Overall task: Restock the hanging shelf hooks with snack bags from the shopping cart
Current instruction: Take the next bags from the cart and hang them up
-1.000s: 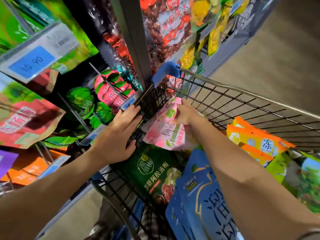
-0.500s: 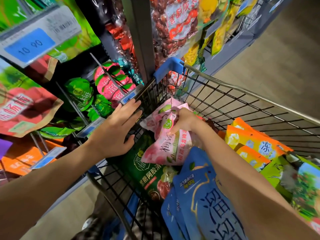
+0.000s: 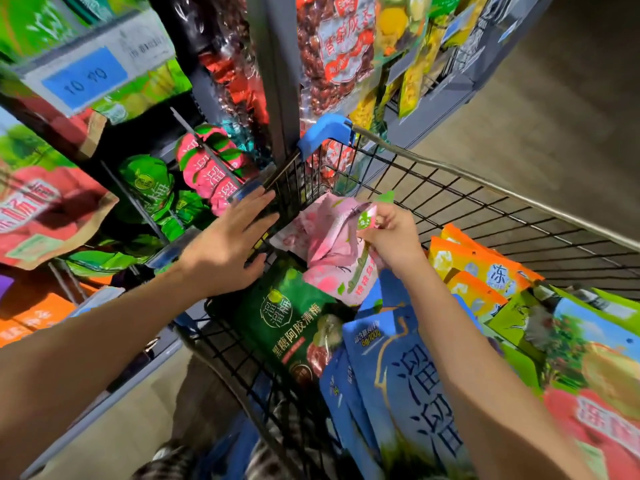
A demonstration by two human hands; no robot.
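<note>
My right hand (image 3: 394, 237) grips the tops of pink snack bags (image 3: 336, 251) inside the far left corner of the black wire shopping cart (image 3: 485, 206). My left hand (image 3: 228, 244) lies flat with straight fingers on the cart's left rim, next to the shelf. A dark green bag (image 3: 291, 323) and blue bags (image 3: 398, 375) lie in the cart below the pink ones. Orange bags (image 3: 474, 268) sit to the right. Shelf hooks (image 3: 204, 147) on the left carry pink-and-green bags (image 3: 214, 174) and green bags (image 3: 149, 181).
A grey shelf upright (image 3: 277, 81) stands just behind the cart's blue corner bumper (image 3: 322, 133). A blue price tag (image 3: 86, 77) reading 10.90 hangs at upper left. Red date bags (image 3: 336, 53) and yellow bags hang beyond. Brown floor (image 3: 554, 116) lies to the right.
My right hand has lifted the pink bags a little and bunched them together at their tops. My left hand has stayed on the cart rim.
</note>
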